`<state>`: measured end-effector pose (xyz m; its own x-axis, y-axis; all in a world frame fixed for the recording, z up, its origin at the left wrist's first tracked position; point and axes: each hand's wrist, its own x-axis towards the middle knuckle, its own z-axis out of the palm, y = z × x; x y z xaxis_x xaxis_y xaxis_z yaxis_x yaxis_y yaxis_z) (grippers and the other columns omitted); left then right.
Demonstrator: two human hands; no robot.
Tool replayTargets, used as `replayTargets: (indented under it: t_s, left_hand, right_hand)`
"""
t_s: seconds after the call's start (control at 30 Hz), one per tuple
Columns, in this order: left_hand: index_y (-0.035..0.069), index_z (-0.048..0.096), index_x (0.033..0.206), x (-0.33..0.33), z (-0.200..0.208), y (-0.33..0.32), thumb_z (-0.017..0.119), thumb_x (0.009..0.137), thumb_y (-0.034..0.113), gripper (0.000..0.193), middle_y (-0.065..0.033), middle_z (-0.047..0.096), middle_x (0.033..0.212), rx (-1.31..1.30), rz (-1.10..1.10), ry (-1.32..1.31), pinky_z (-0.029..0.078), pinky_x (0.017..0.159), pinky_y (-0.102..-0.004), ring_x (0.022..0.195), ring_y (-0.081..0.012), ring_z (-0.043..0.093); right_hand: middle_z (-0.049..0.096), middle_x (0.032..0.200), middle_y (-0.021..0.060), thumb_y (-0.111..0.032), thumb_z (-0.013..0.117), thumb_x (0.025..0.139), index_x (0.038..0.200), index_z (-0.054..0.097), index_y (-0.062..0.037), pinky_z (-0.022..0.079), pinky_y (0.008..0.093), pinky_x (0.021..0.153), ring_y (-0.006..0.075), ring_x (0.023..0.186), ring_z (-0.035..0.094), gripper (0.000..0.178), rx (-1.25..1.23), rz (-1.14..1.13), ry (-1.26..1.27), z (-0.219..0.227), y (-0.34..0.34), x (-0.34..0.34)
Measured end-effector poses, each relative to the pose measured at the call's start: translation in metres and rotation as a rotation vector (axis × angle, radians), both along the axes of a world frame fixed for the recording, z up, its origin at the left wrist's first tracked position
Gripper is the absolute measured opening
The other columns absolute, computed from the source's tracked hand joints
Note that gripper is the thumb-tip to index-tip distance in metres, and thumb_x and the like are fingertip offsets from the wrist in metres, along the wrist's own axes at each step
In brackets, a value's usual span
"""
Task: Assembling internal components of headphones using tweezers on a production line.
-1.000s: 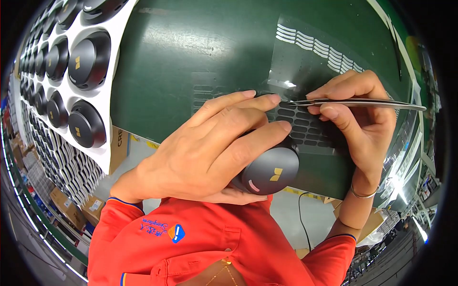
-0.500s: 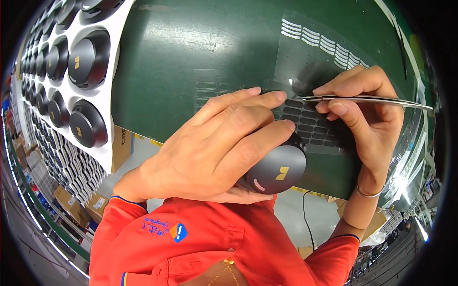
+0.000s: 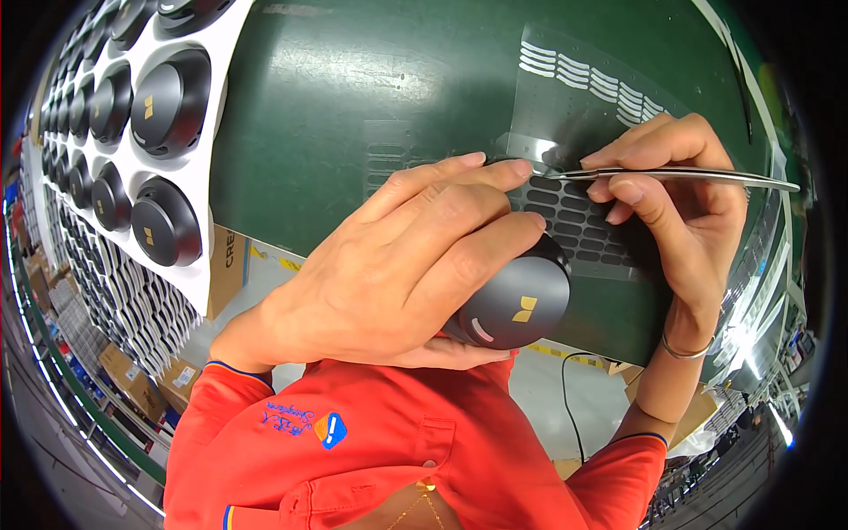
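My left hand (image 3: 397, 256) is wrapped round a dark grey headphone ear cup (image 3: 521, 305) with a gold emblem and a small pale curved strip near its edge. The thumb side lies under the cup, while the forefinger and middle finger stretch past it over the table. Between the thumb and fingers of my right hand (image 3: 676, 190) is a pair of metal tweezers (image 3: 698, 174), held nearly level. Their tips meet my left fingertips; whether anything is between them I cannot tell. Beneath lies a sheet of dark oval pieces (image 3: 570, 216), partly covered by both hands.
On the green table (image 3: 327, 106), a transparent sheet with white curved strips (image 3: 565, 69) lies farther off. A white molded tray (image 3: 199, 150) at the left holds several similar ear cups (image 3: 166, 221). A stack of trays (image 3: 132, 283) and cardboard boxes (image 3: 132, 375) stand below, left.
The tweezers have tilted slightly, their rear end rising, and their tips have shifted a little up at my left fingertips. My left hand still holds the ear cup in nearly the same place.
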<state>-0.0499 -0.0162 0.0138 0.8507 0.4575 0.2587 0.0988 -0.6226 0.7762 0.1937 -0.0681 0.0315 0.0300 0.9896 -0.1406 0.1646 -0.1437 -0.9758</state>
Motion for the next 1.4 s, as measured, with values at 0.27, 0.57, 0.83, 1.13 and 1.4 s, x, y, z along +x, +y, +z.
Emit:
replayTargets:
  t_s: [0.27, 0.57, 0.83, 1.13, 1.4]
  left_hand:
    - [-0.001, 0.050, 0.125, 0.002, 0.004, 0.003, 0.090, 0.061, 0.034, 0.083, -0.0189, 0.058, 0.120, 0.033, 0.008, -0.009, 0.048, 0.098, -0.0474, 0.114, -0.0328, 0.060]
    - [-0.002, 0.052, 0.126, -0.007, 0.015, 0.013, 0.093, 0.051, 0.030, 0.091, -0.0185, 0.058, 0.126, -0.308, 0.015, -0.076, 0.043, 0.103, -0.0451, 0.118, -0.0326, 0.055]
    - [-0.001, 0.023, 0.150, 0.016, 0.026, 0.033, 0.055, 0.074, 0.081, 0.116, -0.0262, 0.037, 0.146, -1.129, 0.156, -0.446, 0.044, 0.099, -0.0441, 0.124, -0.0370, 0.050]
    - [-0.001, 0.032, 0.141, 0.034, 0.014, 0.016, 0.084, 0.073, 0.039, 0.095, -0.0148, 0.042, 0.143, -1.055, -0.017, -0.633, 0.040, 0.112, -0.0434, 0.132, -0.0339, 0.047]
    - [0.002, 0.044, 0.126, 0.049, 0.027, 0.005, 0.074, 0.084, 0.010, 0.052, -0.0203, 0.053, 0.121, -0.943, 0.249, -0.864, 0.048, 0.104, -0.0516, 0.123, -0.0391, 0.053]
  right_hand:
    - [0.066, 0.093, 0.0181, -0.002, 0.066, 0.087, 0.095, 0.056, 0.0000, 0.050, 0.0207, 0.060, 0.0145, 0.074, 0.064, 0.013, 0.019, 0.034, -0.018, 0.003, 0.006, 0.003]
    - [0.060, 0.086, 0.0177, -0.017, 0.064, 0.093, 0.098, 0.050, -0.0033, 0.048, 0.0250, 0.055, 0.0157, 0.069, 0.051, 0.020, 0.302, -0.085, 0.163, 0.010, -0.006, 0.014]
    - [0.057, 0.086, 0.0175, -0.020, 0.053, 0.099, 0.097, 0.046, -0.0033, 0.044, 0.0228, 0.045, 0.0135, 0.055, 0.047, 0.018, 0.448, -0.405, 0.016, 0.062, -0.026, -0.035]
    - [0.059, 0.082, 0.0172, -0.025, 0.059, 0.097, 0.095, 0.044, -0.0020, 0.056, 0.0275, 0.050, 0.0206, 0.061, 0.065, 0.027, 0.408, -0.450, 0.031, 0.058, -0.026, -0.055]
    - [0.060, 0.084, 0.0181, -0.018, 0.057, 0.098, 0.097, 0.044, -0.0013, 0.054, 0.0261, 0.052, 0.0191, 0.062, 0.064, 0.021, 0.428, -0.405, -0.016, 0.052, -0.027, -0.053]
